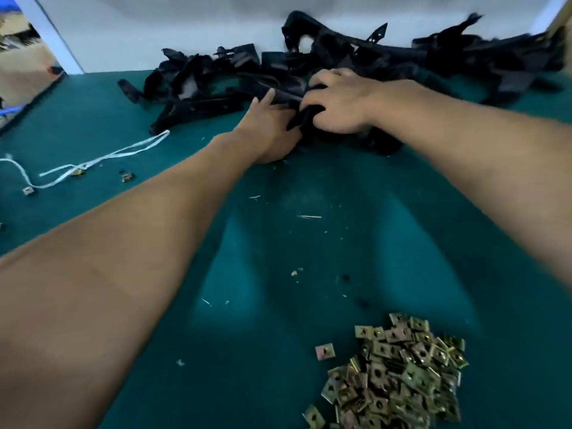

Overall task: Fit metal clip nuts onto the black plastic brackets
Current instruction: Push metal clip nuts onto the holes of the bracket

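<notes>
A pile of black plastic brackets (365, 57) lies along the far side of the green table (278, 243). Both my arms reach out to its near edge. My left hand (269, 128) grips one black bracket (288, 96) from below, thumb and fingers around its edge. My right hand (335, 100) curls over the same bracket from above, its fingers hooked into it. A heap of brass-coloured metal clip nuts (399, 376) sits at the near right, with one loose clip nut (325, 351) just to its left. The frame is motion-blurred.
White plastic straps (102, 157) and a few small parts (127, 176) lie at the left. Small scraps dot the table's middle. A white wall (154, 26) stands behind the pile, and the table's left edge (28, 103) borders a cluttered floor area.
</notes>
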`<state>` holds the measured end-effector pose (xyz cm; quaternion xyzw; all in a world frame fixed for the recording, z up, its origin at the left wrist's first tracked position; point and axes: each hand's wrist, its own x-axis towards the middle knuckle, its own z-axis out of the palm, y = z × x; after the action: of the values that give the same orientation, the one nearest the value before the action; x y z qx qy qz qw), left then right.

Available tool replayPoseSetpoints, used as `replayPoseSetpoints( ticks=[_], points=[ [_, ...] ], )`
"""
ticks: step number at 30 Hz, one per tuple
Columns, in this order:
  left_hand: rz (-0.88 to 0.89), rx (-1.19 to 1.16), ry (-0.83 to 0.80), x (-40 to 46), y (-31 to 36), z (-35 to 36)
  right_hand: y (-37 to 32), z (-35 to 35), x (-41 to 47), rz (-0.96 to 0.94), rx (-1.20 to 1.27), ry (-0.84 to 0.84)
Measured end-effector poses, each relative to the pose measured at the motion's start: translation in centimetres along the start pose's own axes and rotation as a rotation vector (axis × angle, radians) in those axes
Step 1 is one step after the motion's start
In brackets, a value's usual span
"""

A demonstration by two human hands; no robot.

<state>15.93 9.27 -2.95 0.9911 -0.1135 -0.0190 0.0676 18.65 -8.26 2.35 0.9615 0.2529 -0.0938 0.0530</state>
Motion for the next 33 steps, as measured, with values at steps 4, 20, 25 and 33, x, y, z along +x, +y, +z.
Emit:
replayPoseSetpoints(
  ticks=[4, 20, 25, 33],
  points=[
    [0.149, -0.069, 0.009, -1.5, 5.9, 0.5, 3.4, 1.8, -5.2, 0.041, 0.043, 0.081],
    [-0.089, -1.554, 0.346, -15.4, 13.1, 1.4, -2.5, 7.3, -20.9, 0.066, 0.306, 0.951],
    [0.129, -1.775, 0.034, -17.1, 10.3, 1.6, -6.7, 8.2, -20.9, -0.244, 0.659, 0.754],
    [-0.251, -1.878, 0.353, -17.3, 5.3, 1.1, -6.2, 8.0, -22.9, -0.392, 0.633, 0.283]
  ],
)
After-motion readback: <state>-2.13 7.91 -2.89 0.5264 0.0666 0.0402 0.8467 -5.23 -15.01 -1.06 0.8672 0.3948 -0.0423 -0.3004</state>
